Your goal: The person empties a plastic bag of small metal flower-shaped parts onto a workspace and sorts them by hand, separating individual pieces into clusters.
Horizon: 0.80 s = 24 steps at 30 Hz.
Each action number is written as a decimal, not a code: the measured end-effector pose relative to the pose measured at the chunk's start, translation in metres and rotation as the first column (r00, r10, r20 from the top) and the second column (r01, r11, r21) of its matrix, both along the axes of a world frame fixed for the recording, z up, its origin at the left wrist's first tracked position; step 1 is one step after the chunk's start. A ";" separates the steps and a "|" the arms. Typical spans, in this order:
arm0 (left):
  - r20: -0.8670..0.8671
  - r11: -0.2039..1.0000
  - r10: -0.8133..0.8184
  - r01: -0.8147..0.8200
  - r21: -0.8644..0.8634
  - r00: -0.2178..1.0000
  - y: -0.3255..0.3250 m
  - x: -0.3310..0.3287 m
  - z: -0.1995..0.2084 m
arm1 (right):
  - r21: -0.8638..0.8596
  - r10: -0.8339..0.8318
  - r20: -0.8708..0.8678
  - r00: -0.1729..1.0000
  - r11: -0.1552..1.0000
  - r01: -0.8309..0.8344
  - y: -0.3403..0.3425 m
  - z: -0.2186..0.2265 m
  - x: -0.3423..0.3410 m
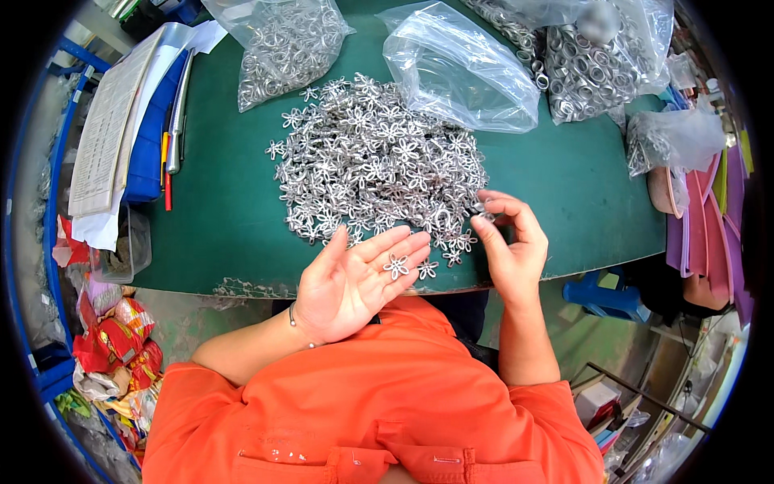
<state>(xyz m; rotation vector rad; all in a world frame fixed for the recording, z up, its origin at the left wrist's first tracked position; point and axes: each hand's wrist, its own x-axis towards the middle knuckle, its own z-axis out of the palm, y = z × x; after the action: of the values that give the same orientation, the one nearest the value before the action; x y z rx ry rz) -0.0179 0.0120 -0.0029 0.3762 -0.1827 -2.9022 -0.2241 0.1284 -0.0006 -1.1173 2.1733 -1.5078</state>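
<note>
1. In the head view, the left hand [355, 282] is seen at the lower centre of the frame, held flat and open with the palm up; a single metal flower [396, 265] is laid on its fingers.
2. The right hand [509, 242] is seen to the right of centre, its thumb and fingertips pinched on a small metal piece at the right edge of the pile; what exactly is gripped cannot be made out.
3. The pile of metal flowers [377, 165] is spread just above both hands, at the centre of the frame. The right hand is touching its edge, so it is the nearer one; the left palm is held just below the pile. No long axis is shown by the round flowers.
4. The pile is borne by a green table [226, 210]. Clear plastic bags [455, 68] of metal rings are placed along the upper edge, and papers [105, 129] with pens at the upper left.
</note>
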 end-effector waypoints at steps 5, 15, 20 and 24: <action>-0.018 1.000 0.010 -0.010 0.017 1.000 0.001 0.000 0.001 | 0.037 0.109 -0.508 0.855 0.994 -0.105 -0.009 0.007 0.002; -0.036 0.999 0.015 -0.013 0.053 0.999 0.002 0.001 0.000 | -0.173 0.077 -0.159 0.984 0.979 -0.105 -0.003 0.002 -0.002; -0.056 0.996 0.015 -0.010 0.086 0.998 0.001 0.002 -0.001 | -0.112 -0.170 0.173 0.970 0.975 0.191 0.033 0.011 -0.048; -0.061 0.992 0.004 0.003 0.123 0.998 0.001 0.000 -0.001 | 0.176 -0.222 -0.176 0.959 0.952 0.252 0.064 -0.009 -0.081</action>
<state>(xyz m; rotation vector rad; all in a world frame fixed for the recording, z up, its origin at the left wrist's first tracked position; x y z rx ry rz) -0.0181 0.0134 -0.0043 0.3064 0.0055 -2.9280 -0.3055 0.1922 -0.0097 -0.9630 2.5783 -1.2935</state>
